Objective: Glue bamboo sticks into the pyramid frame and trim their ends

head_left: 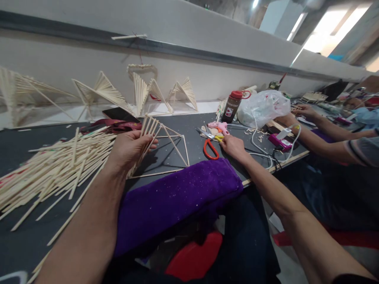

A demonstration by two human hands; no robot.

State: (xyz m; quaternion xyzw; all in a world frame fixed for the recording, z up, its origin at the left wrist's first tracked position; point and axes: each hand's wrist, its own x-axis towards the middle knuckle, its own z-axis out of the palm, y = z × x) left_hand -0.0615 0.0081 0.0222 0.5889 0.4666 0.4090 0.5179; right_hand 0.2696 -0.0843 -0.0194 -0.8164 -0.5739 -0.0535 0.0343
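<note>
My left hand (126,152) is closed around one side of a small frame of thin wooden sticks (174,144), a row of parallel sticks under its fingers. The rest of the frame extends right, above a purple cloth (177,197). My right hand (233,146) is closed at the yellow part of the scissors (211,149), whose red loop shows beside it and whose blades are spread. Its fingertips are partly hidden. Just beyond this hand lies a pink glue gun (222,127), very close to the fingers.
Loose sticks (59,169) lie piled at left. Finished stick frames (102,92) stand along the wall. Behind the scissors are a dark bottle (231,108) with a red lid and a plastic bag (265,108). White cable and a magenta device (280,142) lie near a co-worker's arms (316,138).
</note>
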